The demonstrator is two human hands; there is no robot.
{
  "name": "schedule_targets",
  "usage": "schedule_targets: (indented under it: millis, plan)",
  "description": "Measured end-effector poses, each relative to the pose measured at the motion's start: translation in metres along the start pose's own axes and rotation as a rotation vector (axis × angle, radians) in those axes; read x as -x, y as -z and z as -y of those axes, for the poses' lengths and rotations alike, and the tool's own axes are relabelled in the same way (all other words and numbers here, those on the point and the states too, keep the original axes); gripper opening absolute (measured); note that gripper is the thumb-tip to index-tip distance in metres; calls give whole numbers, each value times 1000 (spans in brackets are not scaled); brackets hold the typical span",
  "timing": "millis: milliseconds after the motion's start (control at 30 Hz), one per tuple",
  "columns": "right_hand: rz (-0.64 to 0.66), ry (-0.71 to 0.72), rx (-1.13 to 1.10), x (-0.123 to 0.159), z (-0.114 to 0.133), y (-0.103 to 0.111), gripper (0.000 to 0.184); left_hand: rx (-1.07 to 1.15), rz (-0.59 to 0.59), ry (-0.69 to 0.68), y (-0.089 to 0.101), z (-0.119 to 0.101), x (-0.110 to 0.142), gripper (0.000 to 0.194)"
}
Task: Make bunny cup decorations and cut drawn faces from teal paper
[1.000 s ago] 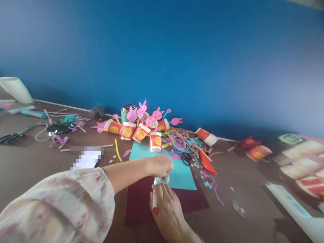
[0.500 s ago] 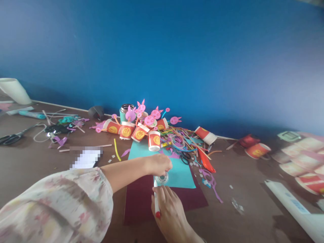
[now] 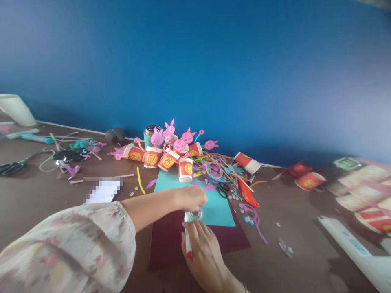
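My right hand [image 3: 204, 252] is closed around a white marker [image 3: 187, 239] with a red end that points toward me. The marker's tip is up against a clear round ring, which looks like a tape roll [image 3: 197, 213]. The ring lies flat on a turquoise sheet of paper [image 3: 216, 211]. My left hand [image 3: 192, 198] reaches across from the left, its fingers curled and pressing down on the ring's far side; the fingertips are partly hidden. Under the turquoise sheet is a dark maroon sheet [image 3: 168, 248].
Red paper cups [image 3: 185, 169] with pink paper pig heads stand beyond the sheets. A heap of coloured strips [image 3: 214, 167] and scissors [image 3: 222, 189] lie to their right. A phone [image 3: 105, 190] rests at left, more scissors [image 3: 14, 167] farther left. Blurred cups [image 3: 372, 219] are at right.
My right hand and the marker have shifted slightly up and left along the ring. My left hand stays on the ring.
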State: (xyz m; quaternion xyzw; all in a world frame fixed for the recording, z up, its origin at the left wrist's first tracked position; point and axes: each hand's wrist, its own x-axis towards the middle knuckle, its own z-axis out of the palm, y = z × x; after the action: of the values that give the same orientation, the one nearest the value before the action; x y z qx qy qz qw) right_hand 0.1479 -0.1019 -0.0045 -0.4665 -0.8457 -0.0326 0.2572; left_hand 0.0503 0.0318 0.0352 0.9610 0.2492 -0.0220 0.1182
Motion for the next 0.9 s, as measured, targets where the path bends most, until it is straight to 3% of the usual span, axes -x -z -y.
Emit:
schedule_targets:
  millis: [467, 900]
  plan:
    - [-14, -41, 29, -5, 3, -7, 18, 2, -6, -17, -7, 4, -2, 5]
    - [-43, -104, 233, -6, 22, -14, 17, -6, 9, -1, 2, -1, 0, 2]
